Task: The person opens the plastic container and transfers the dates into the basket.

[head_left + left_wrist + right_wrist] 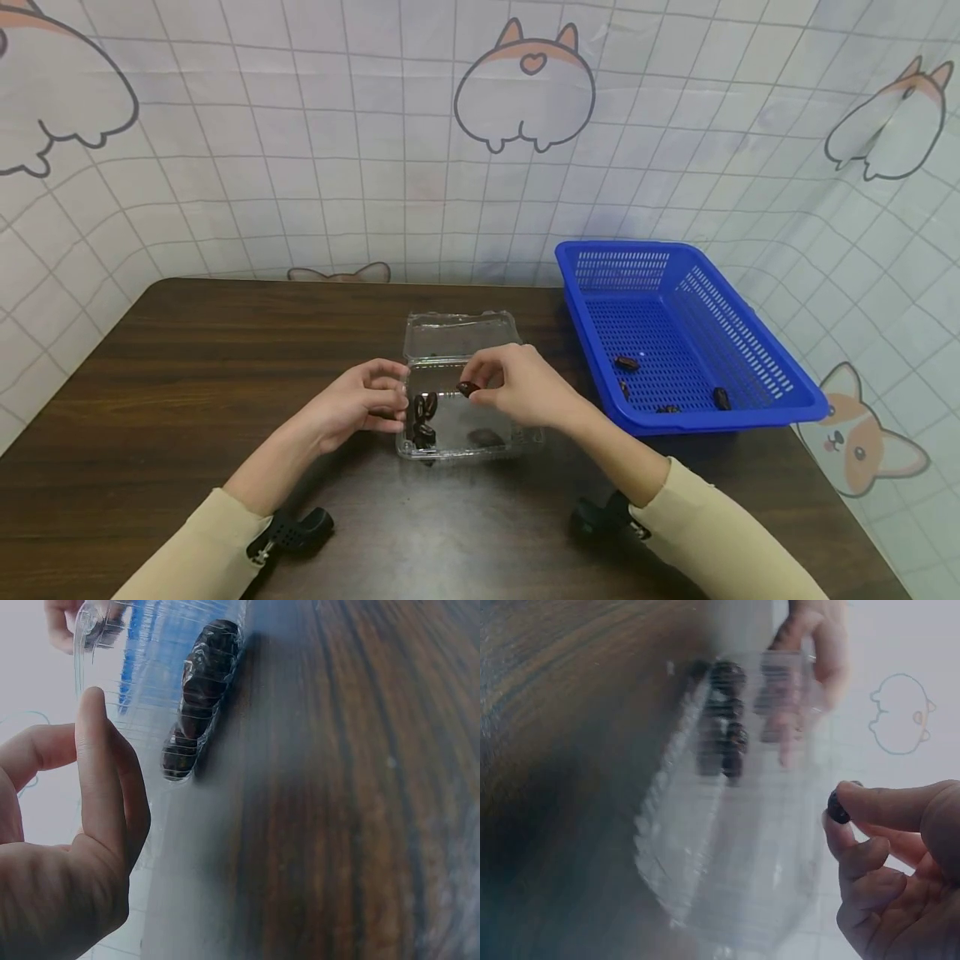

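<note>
A clear plastic clamshell box (453,454) stands on the table with its lid (457,336) raised at the back. Several dark, glossy dates (424,435) lie along its left side, also visible through the wall in the left wrist view as dates (206,667). Over the box, my right hand (521,385) pinches one date (468,388) between thumb and fingertips; the right wrist view shows this date (838,808) too. My left hand (352,408) is at the box's left wall, its fairly straight fingers (97,765) right at the edge.
To the right, a blue plastic basket (585,333) holds several scattered dates (722,398). The dark wood-grain table (225,350) backs onto a white grid-patterned cloth (420,183). Black wrist devices (292,533) hang under both sleeves.
</note>
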A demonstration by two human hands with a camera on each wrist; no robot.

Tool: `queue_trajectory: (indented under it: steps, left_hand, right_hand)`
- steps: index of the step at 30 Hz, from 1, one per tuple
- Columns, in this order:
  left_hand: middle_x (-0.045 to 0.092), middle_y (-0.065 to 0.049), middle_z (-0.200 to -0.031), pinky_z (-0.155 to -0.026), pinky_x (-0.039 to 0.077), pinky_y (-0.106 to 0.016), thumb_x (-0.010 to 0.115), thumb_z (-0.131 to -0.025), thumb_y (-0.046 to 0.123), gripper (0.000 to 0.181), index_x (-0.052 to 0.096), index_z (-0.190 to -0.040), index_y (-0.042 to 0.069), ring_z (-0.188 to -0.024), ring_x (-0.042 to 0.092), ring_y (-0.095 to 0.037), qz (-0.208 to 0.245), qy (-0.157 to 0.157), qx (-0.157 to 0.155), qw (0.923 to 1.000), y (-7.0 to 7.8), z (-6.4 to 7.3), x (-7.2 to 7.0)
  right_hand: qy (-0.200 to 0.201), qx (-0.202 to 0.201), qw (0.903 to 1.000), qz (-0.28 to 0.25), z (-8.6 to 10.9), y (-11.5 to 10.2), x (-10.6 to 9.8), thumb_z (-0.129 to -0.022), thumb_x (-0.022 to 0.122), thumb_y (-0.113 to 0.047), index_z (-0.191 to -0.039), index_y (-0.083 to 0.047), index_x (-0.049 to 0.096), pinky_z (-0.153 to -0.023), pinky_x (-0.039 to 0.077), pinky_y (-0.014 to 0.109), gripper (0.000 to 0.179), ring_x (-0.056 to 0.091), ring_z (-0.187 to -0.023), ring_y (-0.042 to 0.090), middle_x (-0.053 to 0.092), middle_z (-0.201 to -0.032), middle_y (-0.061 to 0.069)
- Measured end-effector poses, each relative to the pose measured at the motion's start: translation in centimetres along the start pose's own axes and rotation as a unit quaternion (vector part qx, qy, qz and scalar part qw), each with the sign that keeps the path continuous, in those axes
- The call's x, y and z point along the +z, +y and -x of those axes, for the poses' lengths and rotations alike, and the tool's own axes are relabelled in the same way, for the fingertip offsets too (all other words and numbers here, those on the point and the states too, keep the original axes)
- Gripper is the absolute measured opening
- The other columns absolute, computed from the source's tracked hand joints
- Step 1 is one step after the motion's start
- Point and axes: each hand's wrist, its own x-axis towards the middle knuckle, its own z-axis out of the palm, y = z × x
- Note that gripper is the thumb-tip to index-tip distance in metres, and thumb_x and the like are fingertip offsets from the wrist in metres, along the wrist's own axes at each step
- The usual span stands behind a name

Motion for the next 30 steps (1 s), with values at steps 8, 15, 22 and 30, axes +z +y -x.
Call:
queue_trajectory:
  steps: [8,15,22,30]
  left_hand:
    - [0.06,-0.009,-0.099,-0.077,0.063,-0.036,0.06,-0.097,-0.001,0.053,0.035,-0.143,-0.009,-0.083,0.064,-0.02,-0.003,0.0,0.001,1.0,0.1,0.1,0.0]
    - [0.059,-0.01,-0.1,-0.078,0.063,-0.036,0.06,-0.098,0.0,0.052,0.035,-0.142,-0.009,-0.084,0.063,-0.021,-0.005,0.0,0.0,1.0,0.1,0.2,0.0]
    - [0.059,-0.01,-0.1,-0.078,0.063,-0.036,0.059,-0.098,0.0,0.051,0.035,-0.142,-0.009,-0.084,0.062,-0.021,-0.007,0.001,0.001,1.0,0.2,0.1,0.1]
    - [0.059,-0.009,-0.1,-0.079,0.062,-0.037,0.059,-0.098,0.0,0.05,0.036,-0.142,-0.008,-0.085,0.062,-0.022,-0.008,0.001,-0.002,1.0,0.2,0.1,0.2]
  right_hand:
    - [0.033,0.0,0.9993,-0.016,1.3,0.1,-2.1,-0.092,0.078,-0.009,-0.107,-0.015,0.075,-0.063,0.054,0.034,0.016,0.067,-0.072,0.022,0.07,-0.091,-0.003]
    - [0.063,0.007,0.9977,-0.024,2.5,0.0,-3.8,-0.092,0.078,-0.012,-0.109,-0.016,0.075,-0.058,0.049,0.036,0.017,0.06,-0.067,0.021,0.071,-0.093,-0.001]
    - [0.099,0.016,0.9929,-0.063,3.6,0.6,-5.3,-0.09,0.08,-0.013,-0.11,-0.014,0.075,-0.053,0.044,0.031,0.02,0.057,-0.064,0.021,0.073,-0.093,0.002]
    - [0.1,0.043,0.9872,-0.117,5.1,0.8,-6.7,-0.093,0.078,-0.017,-0.123,-0.013,0.072,-0.062,0.048,0.032,0.031,0.06,-0.075,0.026,0.069,-0.098,0.007]
